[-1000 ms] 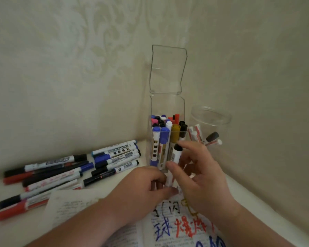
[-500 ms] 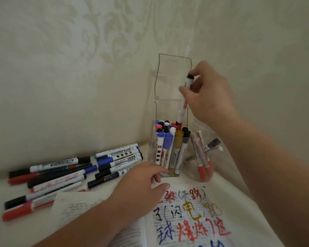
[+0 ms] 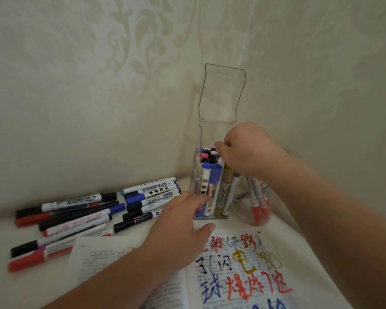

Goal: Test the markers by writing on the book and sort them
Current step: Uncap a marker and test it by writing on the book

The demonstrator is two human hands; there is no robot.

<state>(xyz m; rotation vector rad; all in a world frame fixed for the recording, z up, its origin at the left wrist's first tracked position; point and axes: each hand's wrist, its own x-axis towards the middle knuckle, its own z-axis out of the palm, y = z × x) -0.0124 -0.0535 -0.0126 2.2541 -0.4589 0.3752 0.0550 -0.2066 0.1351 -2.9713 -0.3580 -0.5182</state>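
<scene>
A tall clear box (image 3: 200,134) with its lid (image 3: 223,90) flipped up stands in the corner, packed with upright markers (image 3: 214,175). My right hand (image 3: 247,152) is at the box mouth, fingers curled down among the marker caps. It pinches the marker it has lowered in, and that marker is hidden under the hand. My left hand (image 3: 178,221) hovers with relaxed fingers by the foot of the box, beside the loose markers (image 3: 76,210) lying on the table. The open book (image 3: 239,264) lies in front, its right page covered in coloured scribbles.
A round clear jar (image 3: 257,206) with red markers stands right of the box, partly behind my right forearm. Patterned walls meet in a corner close behind both containers. The book's left page (image 3: 94,253) overlaps the nearest loose markers.
My right hand lifted a marker from near the book up above the box, then came down with it into the box mouth. My left hand slid slightly forward toward the box.
</scene>
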